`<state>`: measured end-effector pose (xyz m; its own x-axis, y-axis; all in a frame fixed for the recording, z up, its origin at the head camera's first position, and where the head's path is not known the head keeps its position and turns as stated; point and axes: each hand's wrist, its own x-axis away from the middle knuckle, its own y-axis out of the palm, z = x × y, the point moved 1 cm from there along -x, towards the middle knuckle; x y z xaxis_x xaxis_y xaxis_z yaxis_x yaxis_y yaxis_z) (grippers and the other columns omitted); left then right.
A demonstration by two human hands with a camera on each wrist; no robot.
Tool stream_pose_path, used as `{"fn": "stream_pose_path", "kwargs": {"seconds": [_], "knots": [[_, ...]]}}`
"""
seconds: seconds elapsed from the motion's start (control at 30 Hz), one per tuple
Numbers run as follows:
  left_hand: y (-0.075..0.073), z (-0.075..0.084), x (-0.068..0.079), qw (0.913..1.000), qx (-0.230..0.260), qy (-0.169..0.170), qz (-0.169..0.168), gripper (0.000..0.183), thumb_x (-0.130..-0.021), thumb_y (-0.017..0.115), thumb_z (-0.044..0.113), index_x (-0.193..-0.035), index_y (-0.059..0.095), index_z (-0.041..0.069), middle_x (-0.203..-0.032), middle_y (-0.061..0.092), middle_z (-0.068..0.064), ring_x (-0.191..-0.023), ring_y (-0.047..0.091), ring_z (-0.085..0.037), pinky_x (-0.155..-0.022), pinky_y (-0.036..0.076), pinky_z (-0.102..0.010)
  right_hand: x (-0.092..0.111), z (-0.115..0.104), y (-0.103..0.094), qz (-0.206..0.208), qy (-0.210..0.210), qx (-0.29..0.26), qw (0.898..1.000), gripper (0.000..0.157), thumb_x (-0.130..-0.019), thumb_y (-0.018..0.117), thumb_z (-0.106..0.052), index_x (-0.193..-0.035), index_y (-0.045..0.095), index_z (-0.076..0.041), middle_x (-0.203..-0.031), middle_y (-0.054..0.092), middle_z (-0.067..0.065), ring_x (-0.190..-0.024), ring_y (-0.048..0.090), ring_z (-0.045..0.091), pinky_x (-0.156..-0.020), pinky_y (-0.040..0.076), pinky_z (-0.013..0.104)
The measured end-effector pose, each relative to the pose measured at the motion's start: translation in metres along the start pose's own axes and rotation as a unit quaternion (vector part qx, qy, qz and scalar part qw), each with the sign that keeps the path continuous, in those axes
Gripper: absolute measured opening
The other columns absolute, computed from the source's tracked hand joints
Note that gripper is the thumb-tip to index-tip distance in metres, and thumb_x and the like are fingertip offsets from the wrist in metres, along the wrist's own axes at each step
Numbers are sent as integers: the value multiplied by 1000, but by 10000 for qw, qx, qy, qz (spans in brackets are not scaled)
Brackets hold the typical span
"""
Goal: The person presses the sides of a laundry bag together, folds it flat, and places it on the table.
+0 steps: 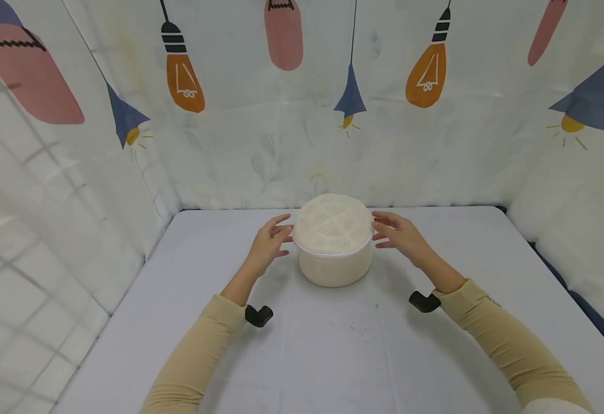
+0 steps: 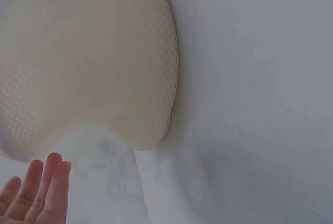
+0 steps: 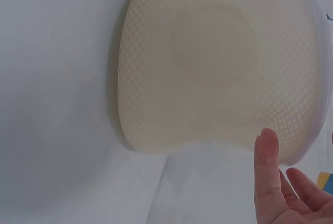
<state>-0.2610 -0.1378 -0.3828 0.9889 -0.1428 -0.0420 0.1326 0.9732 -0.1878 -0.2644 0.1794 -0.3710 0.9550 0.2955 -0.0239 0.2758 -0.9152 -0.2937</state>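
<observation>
A cream, drum-shaped mesh bag (image 1: 334, 267) with a pale rim stands upright on the white table, its round mesh top facing up. To its left is my left hand (image 1: 268, 244), fingers spread and loosely bent at the upper rim. In the left wrist view those fingers (image 2: 54, 187) extend close beside the bag's lower corner, not wrapped round it. On the opposite side my right hand (image 1: 404, 237) has its fingertips at the rim. One straight finger (image 3: 268, 166) overlaps the bag's edge in the right wrist view; whether it presses there I cannot tell.
The white-covered table (image 1: 327, 351) reaches back to a wall of patterned cloth (image 1: 302, 149) with printed lamps and bulbs. Cloth also hangs along the left and right sides. Black wrist pieces (image 1: 258, 315) sit at both cuffs.
</observation>
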Motion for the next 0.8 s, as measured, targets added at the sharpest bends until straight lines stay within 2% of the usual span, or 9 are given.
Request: {"fn": "stream_pose_path", "kwargs": {"seconds": [0.2,0.3,0.4,0.6,0.8], "knots": [[6,28,17,9996,159,-180,-144,44,-98,48,17,-140,39,8,-130,50,-20,-107,55,-34,-85,47,-51,7,-13,7,-17,173,-193,9997,56,-96,53,-24,-142,32,-1,-133,43,22,-107,52,40,-84,50,44],[7,30,19,9995,180,-205,-138,45,-98,48,17,-140,38,6,-130,50,-19,-106,55,-32,-85,48,-49,5,-9,7,-26,213,-249,9995,57,-95,54,-23,-143,31,-2,-134,42,22,-107,52,41,-84,50,44],[8,28,17,9993,250,-230,-140,46,-97,48,17,-141,38,5,-129,50,-20,-104,56,-30,-84,49,-46,2,-1,7,17,184,-282,9994,59,-93,57,-28,-142,33,-5,-133,44,20,-104,54,38,-81,52,40],[7,9,4,9984,526,-199,-96,48,-94,55,17,-140,41,7,-127,52,-17,-97,57,-25,-83,51,-39,2,1,7,39,137,-567,9983,59,-91,61,-24,-141,35,-6,-132,45,18,-103,56,29,-80,52,40],[11,0,0,9973,698,-209,94,45,-91,60,14,-134,49,11,-124,52,-12,-102,57,-23,-83,51,-36,2,1,8,-65,187,-910,9957,60,-89,63,-19,-140,35,-8,-133,44,16,-107,55,28,-81,52,39]]}}
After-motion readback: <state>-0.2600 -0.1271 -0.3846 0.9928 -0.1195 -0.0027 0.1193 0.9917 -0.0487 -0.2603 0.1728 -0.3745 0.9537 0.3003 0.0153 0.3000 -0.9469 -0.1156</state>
